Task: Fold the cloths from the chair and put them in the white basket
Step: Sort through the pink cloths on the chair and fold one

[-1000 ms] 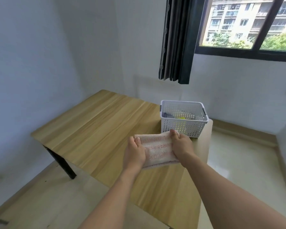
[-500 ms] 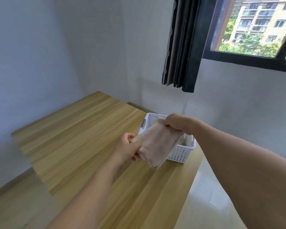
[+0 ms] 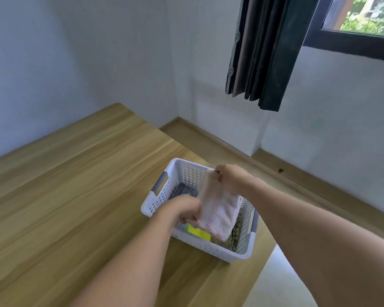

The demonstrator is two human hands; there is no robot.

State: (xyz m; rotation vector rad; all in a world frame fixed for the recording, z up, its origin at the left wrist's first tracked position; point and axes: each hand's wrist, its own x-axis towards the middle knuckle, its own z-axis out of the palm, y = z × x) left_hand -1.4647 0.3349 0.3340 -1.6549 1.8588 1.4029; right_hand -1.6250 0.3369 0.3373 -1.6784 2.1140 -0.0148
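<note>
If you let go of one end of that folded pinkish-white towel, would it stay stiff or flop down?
Probably flop: the folded pinkish-white towel already sags between the left hand and right hand. It looks light, pinched by fingertips only. It should settle softly into the white perforated plastic basket.

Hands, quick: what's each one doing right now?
Left hand: closed, gripping the folded cloth.
Right hand: closed, pinching the same cloth's top edge.

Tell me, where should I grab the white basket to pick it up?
Probably by the grey handle at each short end of the white basket, coming in from both ends. Those ends have cut-out slots under the rim for fingers, and the long walls have none. The right hand and left hand are holding the folded cloth over it.
</note>
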